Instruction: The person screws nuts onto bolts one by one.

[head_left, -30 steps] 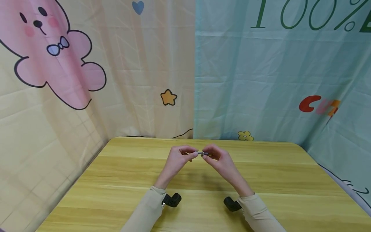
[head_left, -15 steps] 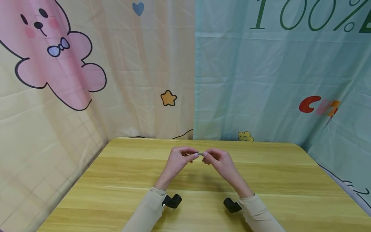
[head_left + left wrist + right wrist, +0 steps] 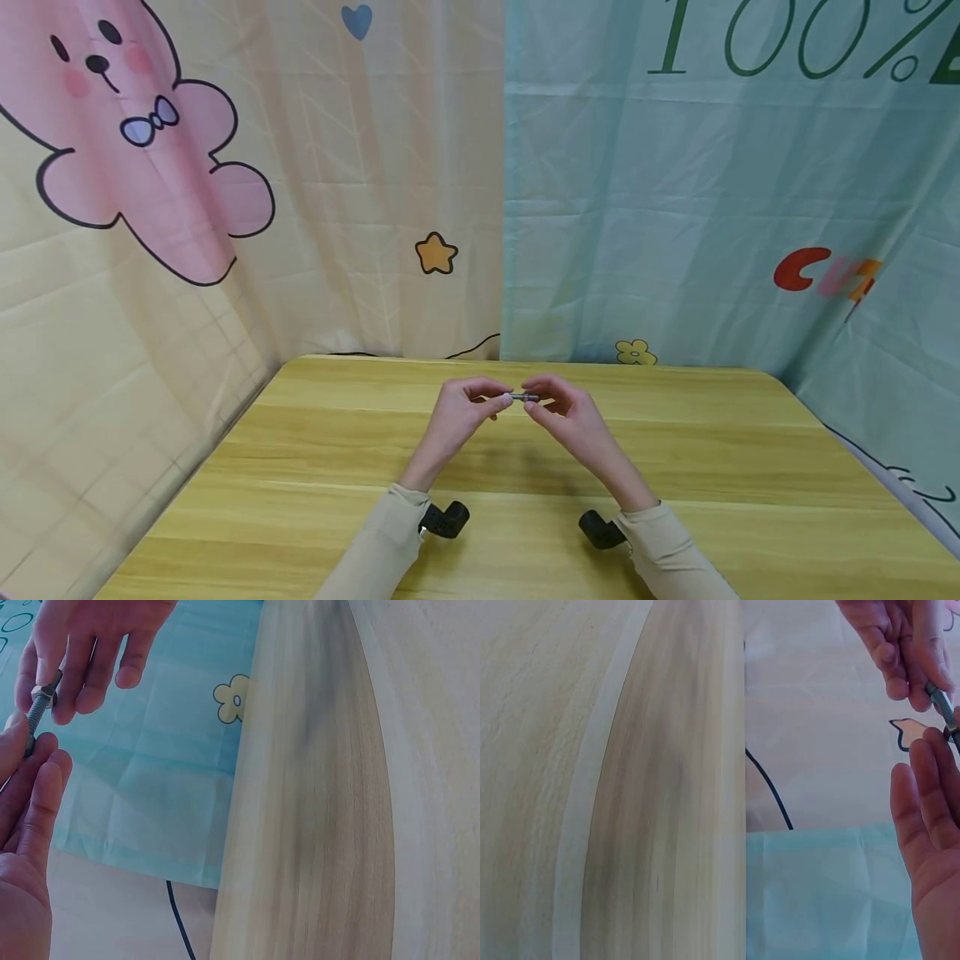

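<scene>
A small metal bolt (image 3: 517, 397) is held level above the far half of the table. My left hand (image 3: 462, 410) pinches one end of it between thumb and fingers. Around the shank, near the other end, sits a hex nut (image 3: 43, 694). The thumb and index fingertips of my right hand (image 3: 567, 414) are at the nut, one on each side, while its other fingers are spread away. In the left wrist view a dark end of the bolt juts past the nut. The right wrist view shows the bolt (image 3: 943, 709) only partly, at the frame's edge.
Both hands are over a wood-grain table (image 3: 375, 467). Behind it hang a cream curtain (image 3: 337, 250) and a pale blue curtain (image 3: 637, 208). A black wrist camera (image 3: 447, 519) is on the left wrist, another black camera (image 3: 600, 529) on the right. A dark cord (image 3: 178, 919) shows beyond the table edge.
Half a second ago the right thumb and fingers were closed over the nut's end of the bolt; now they are parted and the nut shows again. The left hand has stayed put.
</scene>
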`<move>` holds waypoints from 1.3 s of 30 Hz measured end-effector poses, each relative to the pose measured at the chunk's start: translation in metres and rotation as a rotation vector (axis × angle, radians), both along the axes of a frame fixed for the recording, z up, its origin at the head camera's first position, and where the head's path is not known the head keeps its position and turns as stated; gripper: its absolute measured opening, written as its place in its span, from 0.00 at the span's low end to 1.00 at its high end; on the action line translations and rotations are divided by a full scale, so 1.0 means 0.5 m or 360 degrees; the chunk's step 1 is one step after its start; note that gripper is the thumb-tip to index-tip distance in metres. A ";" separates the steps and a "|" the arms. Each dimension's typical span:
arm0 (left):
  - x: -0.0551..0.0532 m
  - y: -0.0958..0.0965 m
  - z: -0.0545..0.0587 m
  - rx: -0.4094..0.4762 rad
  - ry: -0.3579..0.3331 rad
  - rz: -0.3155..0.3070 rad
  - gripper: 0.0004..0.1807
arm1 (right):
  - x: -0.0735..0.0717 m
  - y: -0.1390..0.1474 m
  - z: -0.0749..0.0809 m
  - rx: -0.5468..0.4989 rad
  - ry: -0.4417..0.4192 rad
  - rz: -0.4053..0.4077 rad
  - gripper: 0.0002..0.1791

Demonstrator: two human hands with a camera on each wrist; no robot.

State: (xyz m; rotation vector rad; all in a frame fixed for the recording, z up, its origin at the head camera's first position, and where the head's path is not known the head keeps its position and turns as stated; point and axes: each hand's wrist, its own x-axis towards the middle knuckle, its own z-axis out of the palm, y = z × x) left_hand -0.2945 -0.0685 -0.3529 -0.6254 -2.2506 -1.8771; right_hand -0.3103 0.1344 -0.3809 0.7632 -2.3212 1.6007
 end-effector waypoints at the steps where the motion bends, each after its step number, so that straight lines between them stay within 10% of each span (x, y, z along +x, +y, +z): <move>1: 0.000 0.000 0.000 0.0000 0.0001 0.0000 0.07 | -0.001 0.000 0.000 0.0001 0.0017 0.0009 0.11; 13: 0.000 -0.001 0.000 -0.0014 -0.0001 -0.0006 0.07 | -0.005 0.001 -0.005 -0.0031 -0.0003 0.0068 0.11; 27: -0.045 -0.001 -0.053 -0.0009 0.0026 -0.0006 0.09 | -0.002 -0.004 -0.004 0.0025 -0.0110 -0.0055 0.15; 39: -0.048 -0.003 -0.051 -0.0012 0.0036 0.0010 0.07 | 0.022 -0.011 0.029 0.0004 0.0068 0.0030 0.11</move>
